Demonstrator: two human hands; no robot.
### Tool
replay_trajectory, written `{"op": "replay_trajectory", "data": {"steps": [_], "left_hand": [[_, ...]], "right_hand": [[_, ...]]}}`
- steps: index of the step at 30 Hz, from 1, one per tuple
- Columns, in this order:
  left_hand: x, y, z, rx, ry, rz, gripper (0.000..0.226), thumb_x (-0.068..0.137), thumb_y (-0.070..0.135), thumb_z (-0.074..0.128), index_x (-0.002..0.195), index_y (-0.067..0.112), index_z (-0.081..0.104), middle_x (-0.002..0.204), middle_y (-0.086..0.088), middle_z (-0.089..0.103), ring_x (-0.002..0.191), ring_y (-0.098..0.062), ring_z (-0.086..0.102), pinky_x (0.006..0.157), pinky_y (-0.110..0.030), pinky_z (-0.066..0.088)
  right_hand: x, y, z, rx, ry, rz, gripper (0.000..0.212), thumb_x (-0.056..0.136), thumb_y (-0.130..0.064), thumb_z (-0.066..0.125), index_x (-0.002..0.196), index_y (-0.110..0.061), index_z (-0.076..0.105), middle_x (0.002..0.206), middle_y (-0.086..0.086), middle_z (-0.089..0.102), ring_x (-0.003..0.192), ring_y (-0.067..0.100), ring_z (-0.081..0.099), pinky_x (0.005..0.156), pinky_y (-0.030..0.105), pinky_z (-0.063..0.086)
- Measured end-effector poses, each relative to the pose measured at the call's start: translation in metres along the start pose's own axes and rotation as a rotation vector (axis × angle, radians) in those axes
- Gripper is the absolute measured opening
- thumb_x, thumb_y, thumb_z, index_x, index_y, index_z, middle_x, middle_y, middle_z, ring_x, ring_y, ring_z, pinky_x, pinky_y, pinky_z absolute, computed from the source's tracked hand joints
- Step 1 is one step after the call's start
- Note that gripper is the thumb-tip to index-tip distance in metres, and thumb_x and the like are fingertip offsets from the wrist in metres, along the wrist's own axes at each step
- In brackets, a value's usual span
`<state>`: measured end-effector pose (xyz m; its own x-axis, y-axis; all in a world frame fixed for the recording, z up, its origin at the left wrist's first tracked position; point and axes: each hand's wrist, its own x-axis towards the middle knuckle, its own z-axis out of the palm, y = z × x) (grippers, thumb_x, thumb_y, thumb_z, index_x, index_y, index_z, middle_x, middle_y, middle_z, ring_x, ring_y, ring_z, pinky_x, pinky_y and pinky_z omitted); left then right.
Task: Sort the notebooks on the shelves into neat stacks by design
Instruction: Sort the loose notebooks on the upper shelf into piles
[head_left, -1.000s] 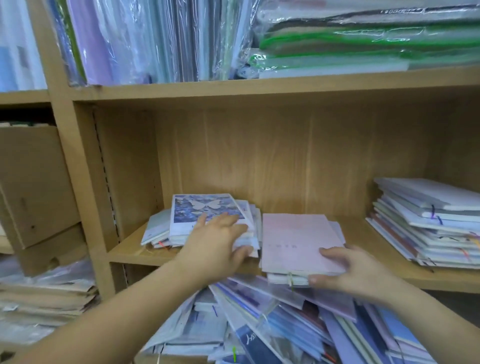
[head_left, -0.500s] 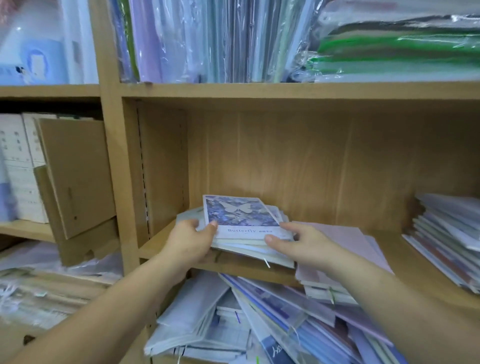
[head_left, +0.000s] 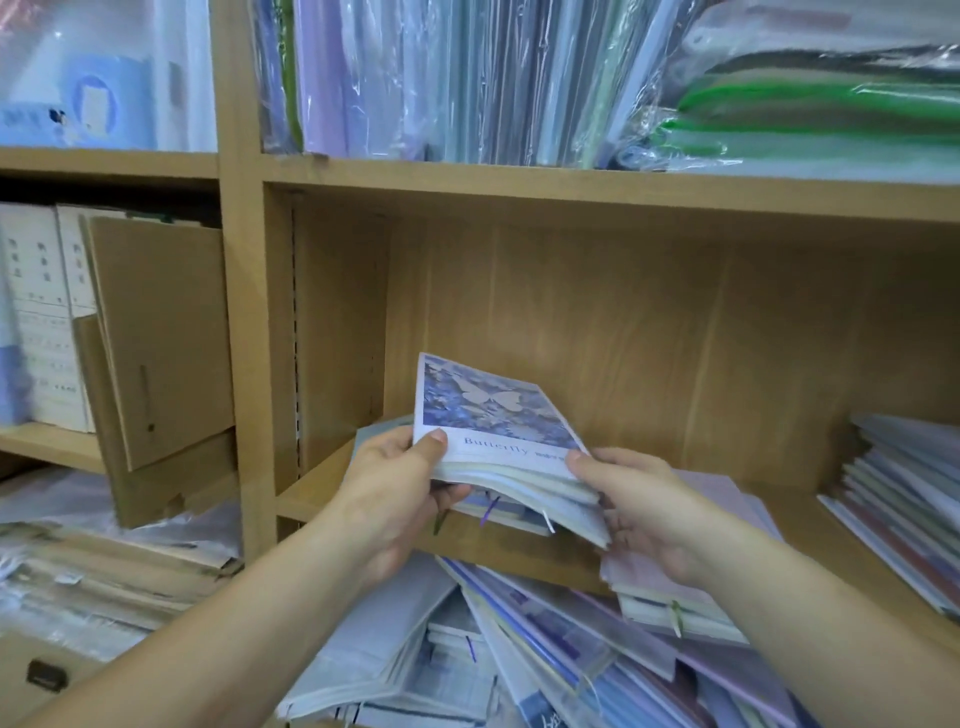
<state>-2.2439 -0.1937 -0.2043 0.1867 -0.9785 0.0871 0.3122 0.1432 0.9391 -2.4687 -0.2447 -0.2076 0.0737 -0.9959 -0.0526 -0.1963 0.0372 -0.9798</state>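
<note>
Item: butterfly notebook stack (head_left: 498, 415), tilted over the left end of the shelf (head_left: 311, 496), long axis near-to-far | Hold: your left hand (head_left: 395, 483) fingers clamped on its near-left corner, your right hand (head_left: 639, 504) fingers clamped on its near-right edge | Neighbour: pink stack (head_left: 724, 493) just right.

Left hand (head_left: 397, 486) and right hand (head_left: 641, 506) outstretched side by side, both curled in a grip.

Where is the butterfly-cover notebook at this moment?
Head view, centre: the butterfly notebook tops a small bundle gripped by the left hand and right hand, tilted over the left part of the middle shelf, just left of the pink-covered stack.
</note>
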Motion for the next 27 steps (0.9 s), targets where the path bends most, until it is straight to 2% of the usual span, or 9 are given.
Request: {"op": "replay_trajectory", "data": {"steps": [4, 8, 11, 13, 16, 20, 23, 25, 27], "left_hand": [[-0.007, -0.010, -0.003, 0.056, -0.189, 0.046, 0.026, 0.107, 0.013, 0.047, 0.125, 0.011, 0.066, 0.117, -0.008, 0.075, 0.106, -0.024, 0.071, 0.081, -0.034, 0.060], [-0.015, -0.036, 0.011, 0.198, -0.248, 0.104, 0.035, 0.105, 0.006, 0.051, 0.135, 0.020, 0.061, 0.124, -0.001, 0.073, 0.112, -0.025, 0.071, 0.093, -0.044, 0.059], [-0.019, -0.043, 0.029, 0.245, -0.228, 0.130, 0.035, 0.104, 0.006, 0.053, 0.132, 0.025, 0.063, 0.121, 0.005, 0.074, 0.112, -0.020, 0.071, 0.095, -0.040, 0.058], [-0.021, -0.045, 0.042, 0.310, -0.259, 0.165, 0.036, 0.104, 0.009, 0.055, 0.131, 0.031, 0.062, 0.120, 0.013, 0.073, 0.115, -0.011, 0.068, 0.102, -0.038, 0.053], [-0.026, -0.047, 0.068, 0.369, -0.310, 0.218, 0.040, 0.104, 0.006, 0.054, 0.121, 0.042, 0.058, 0.107, 0.032, 0.071, 0.105, 0.013, 0.064, 0.091, -0.013, 0.051], [-0.014, -0.072, 0.102, 0.441, -0.294, 0.244, 0.028, 0.103, 0.007, 0.053, 0.122, 0.022, 0.066, 0.110, 0.013, 0.076, 0.108, -0.007, 0.070, 0.100, -0.032, 0.054], [-0.002, -0.093, 0.106, 0.716, -0.305, 0.286, 0.024, 0.095, 0.034, 0.059, 0.084, 0.014, 0.064, 0.069, 0.013, 0.064, 0.067, -0.007, 0.060, 0.074, -0.034, 0.053], [0.000, -0.105, 0.105, 0.880, -0.353, 0.293, 0.033, 0.098, 0.036, 0.059, 0.071, 0.022, 0.049, 0.054, 0.011, 0.045, 0.054, -0.004, 0.042, 0.061, -0.030, 0.038], [-0.003, -0.107, 0.102, 0.902, -0.407, 0.303, 0.022, 0.101, 0.038, 0.057, 0.081, 0.033, 0.047, 0.060, 0.013, 0.048, 0.063, -0.006, 0.046, 0.064, -0.026, 0.038]], "right_hand": [[-0.014, 0.000, -0.024, 0.155, 0.075, -0.046, 0.029, 0.089, -0.011, 0.077, 0.115, -0.015, 0.064, 0.092, 0.004, 0.080, 0.086, 0.025, 0.075, 0.076, 0.039, 0.059], [-0.045, 0.001, -0.042, 0.074, 0.217, -0.250, 0.064, 0.095, 0.005, 0.063, 0.144, -0.032, 0.046, 0.117, 0.002, 0.073, 0.105, 0.020, 0.071, 0.090, 0.035, 0.056], [-0.059, 0.009, -0.060, 0.006, 0.196, -0.312, 0.064, 0.101, 0.002, 0.055, 0.152, -0.032, 0.037, 0.136, -0.007, 0.063, 0.122, 0.014, 0.063, 0.110, 0.039, 0.046], [-0.061, 0.019, -0.077, -0.090, 0.189, -0.316, 0.063, 0.104, -0.005, 0.052, 0.156, -0.031, 0.031, 0.150, -0.018, 0.046, 0.138, 0.007, 0.047, 0.120, 0.039, 0.034], [-0.063, 0.031, -0.100, -0.220, 0.249, -0.301, 0.063, 0.106, -0.015, 0.049, 0.161, -0.027, 0.021, 0.160, -0.019, 0.030, 0.149, 0.006, 0.030, 0.125, 0.038, 0.023], [-0.062, 0.044, -0.123, -0.317, 0.335, -0.293, 0.054, 0.101, -0.031, 0.048, 0.154, -0.031, 0.034, 0.151, -0.018, 0.044, 0.141, 0.008, 0.042, 0.119, 0.030, 0.029], [-0.064, 0.056, -0.142, -0.533, 0.293, -0.171, 0.050, 0.101, -0.042, 0.052, 0.147, -0.023, 0.046, 0.140, -0.008, 0.055, 0.125, 0.012, 0.052, 0.103, 0.024, 0.034], [-0.075, 0.061, -0.148, -0.683, 0.205, -0.085, 0.070, 0.086, -0.076, 0.049, 0.137, -0.029, 0.054, 0.133, -0.014, 0.057, 0.118, 0.007, 0.051, 0.104, 0.026, 0.037], [-0.082, 0.064, -0.147, -0.762, 0.149, -0.004, 0.097, 0.074, -0.089, 0.044, 0.152, -0.031, 0.042, 0.150, -0.015, 0.043, 0.137, 0.007, 0.042, 0.112, 0.024, 0.031]]}}
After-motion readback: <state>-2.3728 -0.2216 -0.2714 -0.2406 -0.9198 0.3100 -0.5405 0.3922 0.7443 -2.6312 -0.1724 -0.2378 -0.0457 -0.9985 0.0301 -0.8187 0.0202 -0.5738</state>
